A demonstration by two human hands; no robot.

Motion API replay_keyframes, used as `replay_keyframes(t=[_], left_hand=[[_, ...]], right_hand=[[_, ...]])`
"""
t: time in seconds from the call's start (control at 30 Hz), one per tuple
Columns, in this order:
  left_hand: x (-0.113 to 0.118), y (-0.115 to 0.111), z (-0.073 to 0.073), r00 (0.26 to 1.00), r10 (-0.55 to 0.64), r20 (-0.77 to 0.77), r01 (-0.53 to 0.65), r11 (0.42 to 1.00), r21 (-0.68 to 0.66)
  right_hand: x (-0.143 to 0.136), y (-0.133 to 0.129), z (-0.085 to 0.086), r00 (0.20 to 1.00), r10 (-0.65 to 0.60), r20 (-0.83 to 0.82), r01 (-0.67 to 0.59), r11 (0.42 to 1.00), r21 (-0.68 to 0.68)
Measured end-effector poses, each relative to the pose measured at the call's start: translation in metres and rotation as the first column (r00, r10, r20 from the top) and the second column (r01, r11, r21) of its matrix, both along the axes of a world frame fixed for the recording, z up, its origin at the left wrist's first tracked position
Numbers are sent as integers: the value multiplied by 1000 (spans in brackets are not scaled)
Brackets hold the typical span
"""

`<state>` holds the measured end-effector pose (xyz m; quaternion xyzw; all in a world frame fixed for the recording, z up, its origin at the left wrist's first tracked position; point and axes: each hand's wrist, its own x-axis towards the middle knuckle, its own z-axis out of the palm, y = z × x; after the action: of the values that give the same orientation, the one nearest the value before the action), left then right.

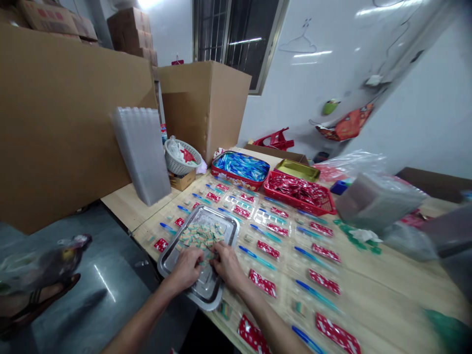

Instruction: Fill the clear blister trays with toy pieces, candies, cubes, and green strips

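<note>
A silver metal tray (172, 255) lies on the wooden table, holding a heap of small striped pieces (202, 235) in pale green and orange. Over the tray's near half is my left hand (189, 268), its fingers curled at the edge of the heap. My right hand (225, 265) is beside it, fingers bent down among the pieces. Both hands are closed, and what their fingertips hold is too small to make out. Rows of clear plastic packs with blue pens (257, 256) and red dotted packets (268, 249) spread around the tray.
Behind the packs stand a tin of blue items (241, 169), a red basket of dotted packets (300, 194) and a gold tray (298, 170). Stacked clear trays (142, 152) rise at the left, near large cartons (188, 98). Plastic bags (409, 241) lie at the right.
</note>
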<state>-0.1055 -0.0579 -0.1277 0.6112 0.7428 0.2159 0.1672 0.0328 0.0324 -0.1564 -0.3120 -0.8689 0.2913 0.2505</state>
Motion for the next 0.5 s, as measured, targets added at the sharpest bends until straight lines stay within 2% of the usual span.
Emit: replay_keyframes(t=[0.2,0.37,0.5], left_hand=[[3,-1,-4,988,20,153,-20,1000,-2],[8,1,-6,980,47,192,-47,999,-4],[9,3,-9,979,44,200,-47,999,12]], right_hand=[[0,-2,-3,1000,-7,-18,7,1000,-8],[-1,0,-3,999,33,23,-34,999,18],[-1,0,1,998,20,59,-21,999,24]])
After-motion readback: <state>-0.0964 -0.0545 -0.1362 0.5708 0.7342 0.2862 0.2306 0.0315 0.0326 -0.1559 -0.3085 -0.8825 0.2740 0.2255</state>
